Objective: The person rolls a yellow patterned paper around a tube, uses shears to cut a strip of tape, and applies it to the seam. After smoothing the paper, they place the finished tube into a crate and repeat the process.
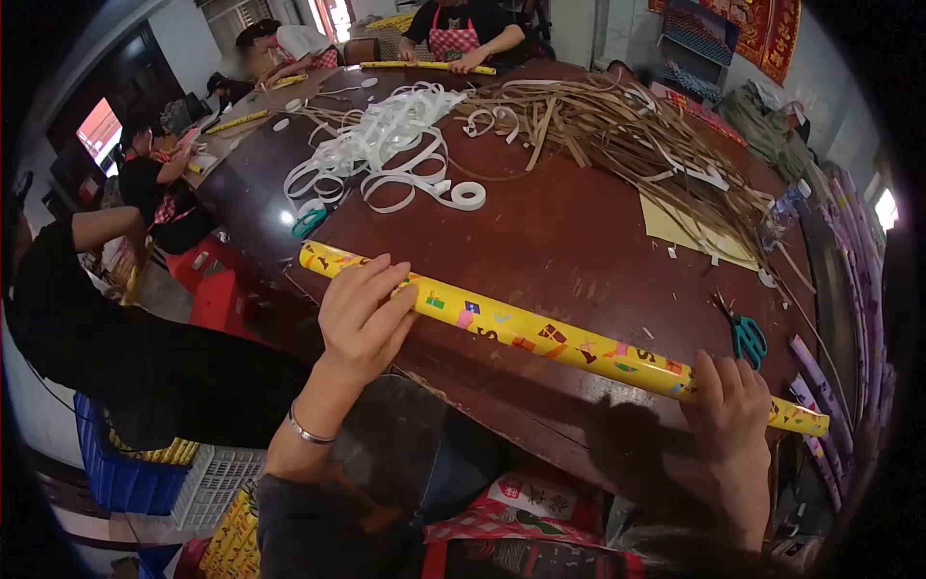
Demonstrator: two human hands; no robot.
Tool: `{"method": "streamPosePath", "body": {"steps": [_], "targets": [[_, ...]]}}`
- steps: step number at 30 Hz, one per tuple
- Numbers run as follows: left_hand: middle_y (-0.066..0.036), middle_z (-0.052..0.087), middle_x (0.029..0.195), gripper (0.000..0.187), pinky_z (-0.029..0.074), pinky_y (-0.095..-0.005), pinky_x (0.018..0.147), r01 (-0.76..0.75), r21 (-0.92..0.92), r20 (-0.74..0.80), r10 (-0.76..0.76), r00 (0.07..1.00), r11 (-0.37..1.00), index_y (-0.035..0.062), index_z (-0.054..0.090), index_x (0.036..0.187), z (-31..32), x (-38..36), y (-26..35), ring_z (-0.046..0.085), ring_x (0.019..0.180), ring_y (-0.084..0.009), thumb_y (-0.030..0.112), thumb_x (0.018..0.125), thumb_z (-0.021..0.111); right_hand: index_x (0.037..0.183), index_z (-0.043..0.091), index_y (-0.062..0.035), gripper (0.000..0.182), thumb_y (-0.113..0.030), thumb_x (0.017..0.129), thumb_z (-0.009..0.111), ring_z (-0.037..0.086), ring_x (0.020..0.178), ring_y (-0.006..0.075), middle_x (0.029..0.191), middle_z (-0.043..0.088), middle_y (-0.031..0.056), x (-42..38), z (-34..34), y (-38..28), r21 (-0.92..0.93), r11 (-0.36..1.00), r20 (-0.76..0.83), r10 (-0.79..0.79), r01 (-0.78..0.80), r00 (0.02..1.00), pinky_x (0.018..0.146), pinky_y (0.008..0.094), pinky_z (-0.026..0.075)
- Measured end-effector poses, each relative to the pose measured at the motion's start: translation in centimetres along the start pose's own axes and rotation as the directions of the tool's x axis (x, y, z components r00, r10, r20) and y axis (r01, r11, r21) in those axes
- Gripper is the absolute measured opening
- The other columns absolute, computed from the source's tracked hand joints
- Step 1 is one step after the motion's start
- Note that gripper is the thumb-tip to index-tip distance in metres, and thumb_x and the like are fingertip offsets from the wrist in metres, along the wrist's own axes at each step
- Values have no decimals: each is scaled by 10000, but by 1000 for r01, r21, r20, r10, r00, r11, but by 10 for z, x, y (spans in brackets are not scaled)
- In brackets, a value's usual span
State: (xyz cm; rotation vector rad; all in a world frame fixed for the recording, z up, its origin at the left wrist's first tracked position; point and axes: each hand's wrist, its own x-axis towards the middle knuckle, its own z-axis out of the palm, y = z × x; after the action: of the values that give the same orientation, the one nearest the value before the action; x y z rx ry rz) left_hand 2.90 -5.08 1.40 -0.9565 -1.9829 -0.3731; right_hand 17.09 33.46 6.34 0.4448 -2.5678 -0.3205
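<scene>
A long yellow roll of wrapping paper (540, 334), printed with colourful shapes, slants across the near edge of the brown table. My left hand (362, 314) is closed over it near its left end, fingers laid together across the top. Near the other end, my right hand (728, 398) has its fingers wrapped round the roll. The tip of the roll sticks out past each hand. Teal-handled scissors (748, 338) lie just beyond my right hand. Another teal-handled pair of scissors (310, 222) rests past the roll's left end.
Tangled white strips (395, 125) and a white tape roll (468, 196) lie on the table (540, 232). Brown strips (617, 125) are heaped at the back right. Purple rolls (858, 289) stand at the right. A person's dark sleeve (154, 347) is close on my left; others work farther off.
</scene>
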Motion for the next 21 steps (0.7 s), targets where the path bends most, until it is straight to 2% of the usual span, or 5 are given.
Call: {"method": "streamPosePath", "body": {"steps": [6, 9, 12, 16, 21], "targets": [[-114, 683, 1103, 330, 468, -451, 890, -2, 41, -84, 5, 996, 999, 67, 673, 951, -23, -18, 8, 641, 1053, -326, 73, 639, 782, 1050, 570, -18, 398, -106, 677, 678, 513, 651, 262, 767, 490, 85, 9, 4, 4, 29, 997, -50, -64, 66, 997, 537, 399, 408], [-69, 670, 1084, 392, 389, -473, 986, 179, 179, 13, -184, 983, 967, 93, 680, 1017, -35, -16, 18, 637, 1027, -288, 83, 636, 771, 1055, 566, -14, 397, -112, 687, 677, 510, 651, 275, 776, 497, 91, 23, 3, 3, 47, 992, -68, -111, 114, 991, 538, 406, 403], [-55, 663, 1073, 419, 420, -470, 946, 105, 268, 75, -130, 989, 957, 103, 682, 1056, -50, -16, 20, 636, 993, -270, 97, 645, 764, 1055, 562, -10, 393, -124, 696, 677, 510, 655, 282, 781, 497, 99, 37, 6, 5, 39, 979, -140, -192, 199, 971, 536, 411, 401], [-50, 671, 1048, 416, 471, -429, 856, 96, 266, -5, -98, 995, 959, 111, 688, 1055, -71, -30, 20, 642, 976, -256, 118, 648, 771, 1074, 547, -9, 416, -106, 694, 687, 507, 673, 295, 794, 488, 105, 43, 17, 3, 143, 962, -100, -218, 231, 971, 553, 425, 402], [-46, 680, 1017, 322, 465, -409, 874, 198, 475, -27, -211, 977, 858, 87, 689, 995, -105, -60, 11, 648, 982, -249, 108, 684, 768, 1133, 515, -25, 499, -60, 672, 703, 506, 719, 314, 827, 478, 115, 51, 27, 7, 124, 946, -111, -288, 300, 951, 594, 448, 415]]}}
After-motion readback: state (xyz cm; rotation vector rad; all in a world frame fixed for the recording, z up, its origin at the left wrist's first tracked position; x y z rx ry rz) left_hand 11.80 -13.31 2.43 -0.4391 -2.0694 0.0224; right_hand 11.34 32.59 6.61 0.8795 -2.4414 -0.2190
